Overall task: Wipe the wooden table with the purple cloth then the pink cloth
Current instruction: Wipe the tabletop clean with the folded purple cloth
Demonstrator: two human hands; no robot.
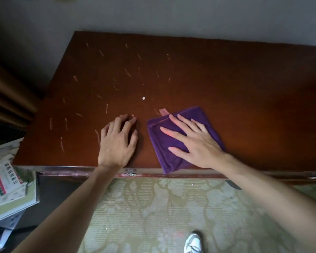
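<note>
At the left edge of the room hung a brown curtain [9, 92], with stacked booklets [7, 181] below it. The wooden table [226, 79] stood against a grey wall [153, 13], its top streaked with pale marks [106, 108]. The left hand [117, 141] rested on it, fingers loosely bent, holding nothing. The right hand [195, 141] pressed flat, fingers spread, on the purple cloth [164, 141] by the near edge. Patterned carpet [162, 212] lay below.

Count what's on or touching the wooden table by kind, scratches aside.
Purple cloth: 1
Hands: 2, left hand on bare wood, right hand flat on the cloth
Small white round spot: 1
Pink cloth: 0 seen
Total: 4
</note>
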